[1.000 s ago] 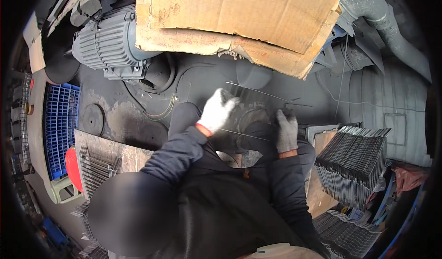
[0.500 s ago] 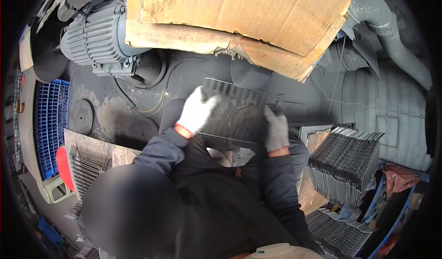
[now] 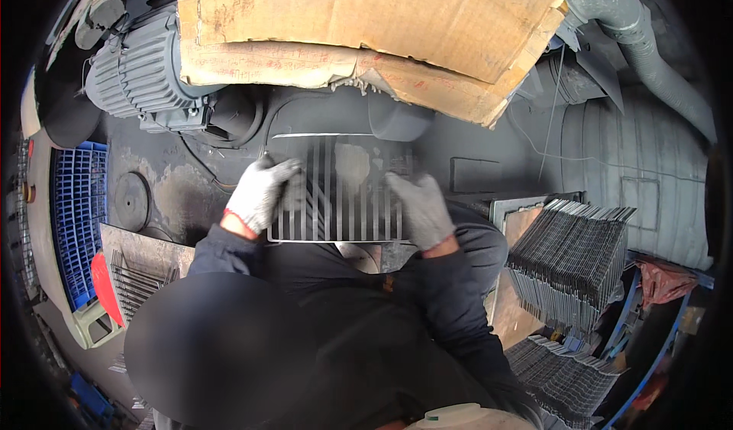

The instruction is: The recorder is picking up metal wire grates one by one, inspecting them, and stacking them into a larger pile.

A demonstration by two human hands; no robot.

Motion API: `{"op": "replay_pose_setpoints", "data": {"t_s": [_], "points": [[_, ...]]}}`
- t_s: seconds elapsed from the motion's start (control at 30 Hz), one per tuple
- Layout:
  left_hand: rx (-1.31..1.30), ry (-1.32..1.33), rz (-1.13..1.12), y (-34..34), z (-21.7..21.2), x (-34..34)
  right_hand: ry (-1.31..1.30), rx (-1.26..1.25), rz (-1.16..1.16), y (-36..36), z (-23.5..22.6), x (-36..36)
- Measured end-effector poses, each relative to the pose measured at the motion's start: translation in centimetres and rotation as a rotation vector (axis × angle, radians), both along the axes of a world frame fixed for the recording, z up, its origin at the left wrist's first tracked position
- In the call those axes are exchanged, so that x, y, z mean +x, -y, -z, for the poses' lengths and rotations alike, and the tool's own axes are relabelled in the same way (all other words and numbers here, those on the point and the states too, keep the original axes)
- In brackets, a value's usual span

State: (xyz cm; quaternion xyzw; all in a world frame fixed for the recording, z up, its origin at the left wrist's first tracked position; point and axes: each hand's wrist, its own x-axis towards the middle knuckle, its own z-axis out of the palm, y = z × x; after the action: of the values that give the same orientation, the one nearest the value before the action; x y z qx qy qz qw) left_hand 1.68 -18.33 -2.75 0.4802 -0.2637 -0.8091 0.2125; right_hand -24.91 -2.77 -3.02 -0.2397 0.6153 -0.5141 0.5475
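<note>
A flat rectangular metal grate (image 3: 330, 220) with long parallel bars is held in front of me, above my lap. My left hand (image 3: 261, 192), in a pale work glove, closes on its left edge. On the opposite edge my right hand (image 3: 424, 210), in a greyer glove, is closed with the thumb toward the bars. The grate's far edge lies close to a rounded dark grey machine part (image 3: 400, 117) beneath the cardboard. Fingers behind the grate are hidden.
Large cardboard sheets (image 3: 382, 21) overhang the far side. A grey electric motor (image 3: 141, 71) stands far left, a blue plastic crate (image 3: 80, 224) below it. Stacked metal grates (image 3: 569, 258) rise at my right, with more grates (image 3: 141, 277) at my left. A duct (image 3: 641, 56) runs far right.
The grate has come round from a slanted, blurred position to a level one, facing me more fully. Both hands have shifted left in the picture, as has the whole scene slightly.
</note>
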Motion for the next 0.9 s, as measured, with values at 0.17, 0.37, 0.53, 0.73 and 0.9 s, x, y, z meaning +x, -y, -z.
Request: {"op": "replay_pose_setpoints", "data": {"t_s": [0.17, 0.37, 0.53, 0.73, 0.9], "points": [[-0.617, 0.012, 0.515, -2.6, 0.6, -9.8, -0.078, 0.069, 0.393, -7.0, -3.6, -6.8], [-0.445, 0.013, 0.331, -3.1, -3.3, -8.2, -0.112, 0.162, 0.316, -5.3, -4.8, -6.7], [-0.114, 0.150, 0.041, -0.2, 0.5, 2.5, -0.051, -0.090, 0.047, 2.0, 0.3, 1.6], [-0.182, 0.007, 0.273, -2.3, -3.3, -7.3, -0.462, 0.193, 0.117, -5.9, -2.3, -6.2], [-0.139, -0.170, 0.265, -5.0, 1.8, -12.2, -0.142, 0.071, 0.322, -7.6, -6.3, -8.8]]}}
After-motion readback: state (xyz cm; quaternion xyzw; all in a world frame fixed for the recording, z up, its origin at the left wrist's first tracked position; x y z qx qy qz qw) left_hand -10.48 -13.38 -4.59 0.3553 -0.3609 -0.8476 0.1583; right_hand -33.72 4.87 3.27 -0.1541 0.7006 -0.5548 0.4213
